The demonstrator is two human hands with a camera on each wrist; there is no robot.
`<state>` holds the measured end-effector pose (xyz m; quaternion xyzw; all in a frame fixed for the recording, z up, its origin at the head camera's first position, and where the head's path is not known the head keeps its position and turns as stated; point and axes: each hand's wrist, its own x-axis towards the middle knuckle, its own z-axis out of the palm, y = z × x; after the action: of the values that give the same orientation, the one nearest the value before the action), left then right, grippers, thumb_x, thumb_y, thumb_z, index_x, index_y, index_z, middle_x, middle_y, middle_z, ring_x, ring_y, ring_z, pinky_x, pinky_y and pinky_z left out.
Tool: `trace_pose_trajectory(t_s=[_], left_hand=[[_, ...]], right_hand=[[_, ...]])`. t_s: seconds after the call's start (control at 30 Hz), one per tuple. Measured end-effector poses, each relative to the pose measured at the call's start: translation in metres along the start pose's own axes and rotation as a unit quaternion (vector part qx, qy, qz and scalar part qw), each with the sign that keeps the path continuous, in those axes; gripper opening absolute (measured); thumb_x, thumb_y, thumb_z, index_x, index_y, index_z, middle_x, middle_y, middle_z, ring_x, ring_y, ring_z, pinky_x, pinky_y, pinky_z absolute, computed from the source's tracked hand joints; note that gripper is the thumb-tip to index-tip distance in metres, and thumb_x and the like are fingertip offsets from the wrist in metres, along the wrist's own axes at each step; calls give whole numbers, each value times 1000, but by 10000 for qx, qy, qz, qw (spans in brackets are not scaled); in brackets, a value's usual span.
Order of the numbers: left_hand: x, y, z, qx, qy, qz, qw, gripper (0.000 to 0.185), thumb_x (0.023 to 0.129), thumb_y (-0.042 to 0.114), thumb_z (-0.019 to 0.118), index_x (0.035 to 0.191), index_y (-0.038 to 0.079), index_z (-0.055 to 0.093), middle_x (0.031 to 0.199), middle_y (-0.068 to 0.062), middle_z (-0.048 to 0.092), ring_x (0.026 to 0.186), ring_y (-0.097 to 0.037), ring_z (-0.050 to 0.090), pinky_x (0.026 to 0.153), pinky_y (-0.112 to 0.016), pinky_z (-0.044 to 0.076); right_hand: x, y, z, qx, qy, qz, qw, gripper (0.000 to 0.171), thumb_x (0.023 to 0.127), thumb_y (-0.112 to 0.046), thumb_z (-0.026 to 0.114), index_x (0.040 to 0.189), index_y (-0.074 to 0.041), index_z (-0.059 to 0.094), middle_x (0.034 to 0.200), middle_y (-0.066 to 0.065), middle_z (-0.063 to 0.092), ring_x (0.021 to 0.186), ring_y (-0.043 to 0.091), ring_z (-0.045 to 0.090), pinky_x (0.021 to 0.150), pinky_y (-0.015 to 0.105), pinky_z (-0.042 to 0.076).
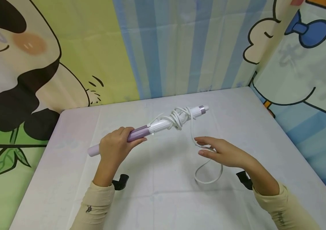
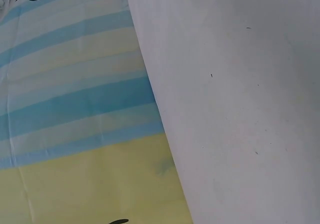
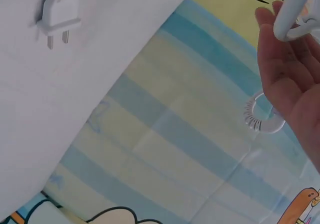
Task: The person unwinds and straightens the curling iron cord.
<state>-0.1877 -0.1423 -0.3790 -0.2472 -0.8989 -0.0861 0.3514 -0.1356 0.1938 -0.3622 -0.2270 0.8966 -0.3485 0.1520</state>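
Just 1 curling iron (image 1: 163, 124) w/ cord (image 1: 201, 153), 2 hands, maybe 1 plug (image 3: 59, 13).

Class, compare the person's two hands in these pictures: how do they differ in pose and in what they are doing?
The left hand grips the lilac handle of the white-and-lilac curling iron, fingers curled round it; the right hand is flat, fingers straight. The left hand holds the iron above the white table; the right hand only has the loose white cord draped over it. Both wear beige sleeves.
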Motion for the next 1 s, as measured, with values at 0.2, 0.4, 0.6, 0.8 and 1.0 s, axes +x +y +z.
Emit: trace_pose_trajectory(t_s=[0.2, 0.4, 0.6, 0.8, 1.0], left_hand=[[0, 0, 1, 19, -59, 50, 10000, 52, 65, 57, 72, 84, 8, 66, 68, -7, 67, 49, -19, 58, 43, -31, 44], [-1, 0, 2, 56, -60, 137, 9999, 52, 62, 56, 74, 82, 8, 65, 66, -6, 66, 47, -19, 57, 43, -30, 44], [-2, 0, 2, 43, -114, 261, 9996, 52, 61, 55, 76, 82, 8, 66, 66, -6, 66, 47, -19, 57, 43, -30, 45], [-3, -1, 2, 35, -46, 293, 9996, 52, 60, 55, 76, 82, 9, 66, 66, -6, 66, 47, -18, 57, 43, -30, 44], [-4, -3, 3, -26, 63, 325, 9994, 52, 60, 55, 76, 81, 8, 65, 66, -6, 66, 46, -18, 56, 43, -30, 44]], right_hand=[[7, 0, 5, -11, 271, -476, 9985, 29, 95, -22, 49, 117, -5, 55, 87, -5, 63, 78, 6, 56, 68, 24, 47], [7, -6, 1, -80, 901, -621, 9940, 15, 94, -14, 49, 102, -10, 61, 76, -6, 56, 69, 5, 51, 61, 22, 44], [6, -7, -11, -224, 1508, -686, 9859, 16, 95, -10, 47, 103, -7, 60, 77, -5, 55, 70, 8, 51, 62, 23, 45], [4, 3, -24, -352, 2071, -427, 9767, 20, 96, -13, 45, 105, -5, 60, 74, -1, 55, 66, 6, 46, 58, 22, 40], [3, 18, -31, -428, 2297, 161, 9722, 25, 98, -19, 41, 108, -5, 59, 77, 2, 56, 75, 14, 54, 69, 30, 44]])
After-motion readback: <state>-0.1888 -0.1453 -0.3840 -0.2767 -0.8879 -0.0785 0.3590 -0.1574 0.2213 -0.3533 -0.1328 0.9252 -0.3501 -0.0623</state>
